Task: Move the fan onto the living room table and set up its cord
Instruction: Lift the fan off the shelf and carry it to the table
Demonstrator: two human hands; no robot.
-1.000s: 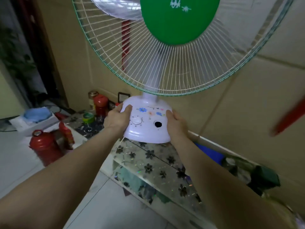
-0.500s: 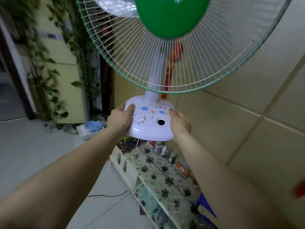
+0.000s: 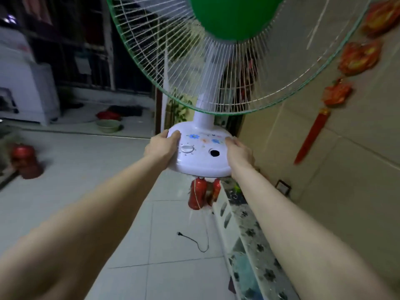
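The fan (image 3: 200, 158) has a white base with flower prints, a round knob, a white neck and a green-rimmed wire cage with a green hub. It is in the air over the tiled floor. My left hand (image 3: 161, 147) grips the base's left edge. On the right edge my right hand (image 3: 239, 153) does the same. A thin cord (image 3: 200, 215) drops from under the base and ends in a black plug (image 3: 179, 234) lying on the floor.
A low glass-topped cabinet (image 3: 249, 224) with flower patterns runs along the tiled wall on the right. Red thermos flasks (image 3: 198, 193) stand on the floor under the fan, another red flask (image 3: 25, 160) at far left. A green basin (image 3: 108, 125) and a white appliance (image 3: 28, 92) sit farther back.
I have turned left, away from the wall, carrying the fan off the glass-topped cabinet. It now hangs over open floor, and the plug has come into sight.
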